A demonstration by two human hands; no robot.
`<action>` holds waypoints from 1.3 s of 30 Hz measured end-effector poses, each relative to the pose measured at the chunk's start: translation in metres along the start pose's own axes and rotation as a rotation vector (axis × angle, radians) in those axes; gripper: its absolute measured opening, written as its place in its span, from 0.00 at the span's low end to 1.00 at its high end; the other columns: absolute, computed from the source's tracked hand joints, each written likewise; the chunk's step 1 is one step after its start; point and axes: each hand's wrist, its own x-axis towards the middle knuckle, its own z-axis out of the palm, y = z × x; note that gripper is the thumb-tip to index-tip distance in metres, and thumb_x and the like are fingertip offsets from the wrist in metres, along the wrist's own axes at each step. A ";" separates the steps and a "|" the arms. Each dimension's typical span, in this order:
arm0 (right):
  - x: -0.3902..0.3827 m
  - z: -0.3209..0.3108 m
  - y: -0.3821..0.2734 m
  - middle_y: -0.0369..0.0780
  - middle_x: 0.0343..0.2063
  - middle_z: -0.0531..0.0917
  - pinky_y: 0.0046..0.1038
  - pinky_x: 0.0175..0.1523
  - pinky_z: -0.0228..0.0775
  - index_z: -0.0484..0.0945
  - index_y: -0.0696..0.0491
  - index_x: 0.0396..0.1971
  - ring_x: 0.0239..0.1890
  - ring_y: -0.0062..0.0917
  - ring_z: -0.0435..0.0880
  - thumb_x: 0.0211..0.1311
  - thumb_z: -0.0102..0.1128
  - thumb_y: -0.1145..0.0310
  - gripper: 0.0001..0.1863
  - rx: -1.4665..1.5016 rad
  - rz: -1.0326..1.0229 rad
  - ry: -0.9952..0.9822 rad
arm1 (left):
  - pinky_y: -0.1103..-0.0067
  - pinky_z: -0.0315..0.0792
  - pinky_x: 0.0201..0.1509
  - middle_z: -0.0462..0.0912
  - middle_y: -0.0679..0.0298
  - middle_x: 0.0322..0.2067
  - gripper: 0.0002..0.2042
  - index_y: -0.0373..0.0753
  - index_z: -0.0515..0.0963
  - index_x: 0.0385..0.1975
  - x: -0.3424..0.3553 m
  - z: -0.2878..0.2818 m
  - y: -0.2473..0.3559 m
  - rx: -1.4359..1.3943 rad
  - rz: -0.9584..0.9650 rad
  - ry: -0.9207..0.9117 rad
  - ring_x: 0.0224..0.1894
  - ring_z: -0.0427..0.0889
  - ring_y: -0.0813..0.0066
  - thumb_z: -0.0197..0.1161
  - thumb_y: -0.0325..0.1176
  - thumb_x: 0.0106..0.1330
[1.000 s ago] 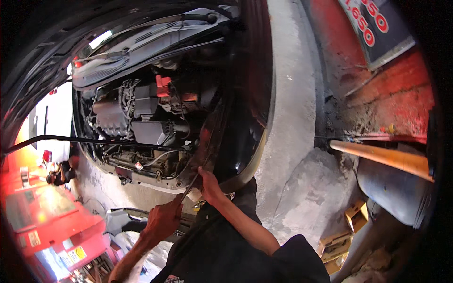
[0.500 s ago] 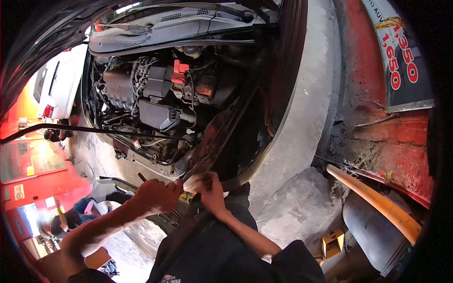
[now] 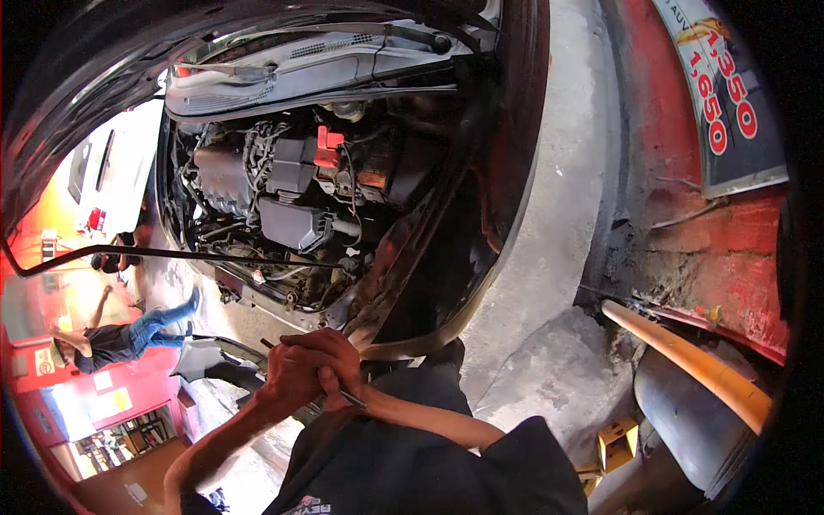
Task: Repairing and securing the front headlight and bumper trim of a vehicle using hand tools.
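My left hand (image 3: 289, 382) is closed around a thin dark metal rod (image 3: 351, 398), whose ends poke out on both sides of the fist; its exact kind is hidden. My right hand (image 3: 333, 350) lies closed against the left one, its fingers curled over the top. Whatever it may hold is out of sight. Both hands are in front of my dark shirt, just short of the front corner of a car with its engine bay (image 3: 283, 197) exposed. Nearest to them is the dark fender edge (image 3: 382, 313).
A black prop rod (image 3: 172, 253) crosses left of the engine bay. A detached dark car panel (image 3: 210, 360) lies on the floor at left, with another person (image 3: 120, 339) beyond it. At right are an orange long curved piece (image 3: 687, 365), a yellow box (image 3: 618, 444) and a signboard (image 3: 730, 94).
My right hand has moved left onto my left hand, and the two are now together. The view has shifted slightly. The other person at left is now more fully visible.
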 end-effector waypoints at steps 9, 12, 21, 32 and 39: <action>0.007 -0.005 -0.007 0.47 0.36 0.81 0.38 0.45 0.72 0.80 0.53 0.39 0.39 0.42 0.80 0.56 0.49 0.59 0.17 0.028 0.398 -0.002 | 0.67 0.73 0.27 0.79 0.62 0.23 0.07 0.41 0.78 0.28 0.011 -0.030 -0.020 0.474 0.513 -0.237 0.24 0.79 0.61 0.57 0.36 0.53; 0.057 -0.008 -0.007 0.46 0.31 0.82 0.34 0.39 0.72 0.80 0.56 0.35 0.36 0.38 0.81 0.56 0.55 0.59 0.16 -0.230 0.914 -0.593 | 0.68 0.68 0.23 0.75 0.57 0.20 0.13 0.35 0.69 0.41 -0.037 0.037 -0.006 -0.168 -0.093 0.305 0.21 0.76 0.65 0.45 0.38 0.67; 0.010 -0.036 0.027 0.42 0.19 0.74 0.35 0.37 0.62 0.77 0.54 0.25 0.26 0.38 0.73 0.59 0.50 0.70 0.08 -0.305 0.130 -0.433 | 0.65 0.66 0.49 0.76 0.56 0.37 0.20 0.36 0.68 0.50 -0.034 0.007 0.045 -1.881 -0.698 -0.084 0.41 0.74 0.62 0.42 0.44 0.69; -0.032 -0.030 0.060 0.41 0.12 0.65 0.31 0.30 0.57 0.67 0.55 0.14 0.18 0.37 0.65 0.61 0.45 0.73 0.14 -0.236 0.297 -0.280 | 0.57 0.67 0.54 0.77 0.55 0.40 0.19 0.35 0.75 0.40 -0.026 -0.035 0.031 0.699 0.517 0.165 0.50 0.73 0.58 0.62 0.44 0.56; -0.037 -0.023 0.051 0.39 0.23 0.72 0.33 0.38 0.60 0.73 0.53 0.25 0.29 0.36 0.70 0.54 0.54 0.71 0.03 -0.359 0.116 -0.112 | 0.71 0.75 0.24 0.79 0.56 0.23 0.18 0.32 0.75 0.34 -0.030 -0.009 0.021 -1.102 -0.579 -0.078 0.23 0.81 0.61 0.45 0.43 0.68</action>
